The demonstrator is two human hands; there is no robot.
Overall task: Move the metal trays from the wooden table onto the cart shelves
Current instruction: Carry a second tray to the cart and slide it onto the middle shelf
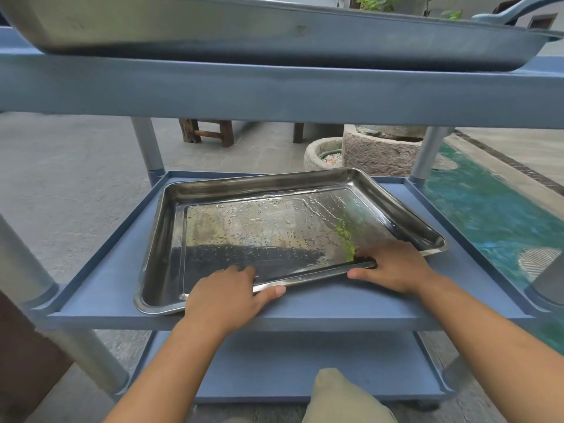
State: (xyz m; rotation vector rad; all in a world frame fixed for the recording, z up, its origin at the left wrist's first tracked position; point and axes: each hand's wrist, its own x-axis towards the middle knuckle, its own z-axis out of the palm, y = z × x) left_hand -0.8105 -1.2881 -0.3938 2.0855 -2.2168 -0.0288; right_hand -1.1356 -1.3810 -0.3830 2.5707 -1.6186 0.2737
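A wet, shiny metal tray lies slightly skewed on the middle shelf of a blue cart. My left hand grips the tray's near rim, thumb under the edge and fingers inside. My right hand holds the same rim further right, fingers curled over it. A second metal tray rests on the cart's top shelf, seen from below its edge. A green smear shows in the middle-shelf tray near my right hand.
The cart's grey posts stand at the corners. A bottom shelf lies below. Beyond the cart are a wooden stool, stone basins and a green pool to the right. My knee is at the bottom.
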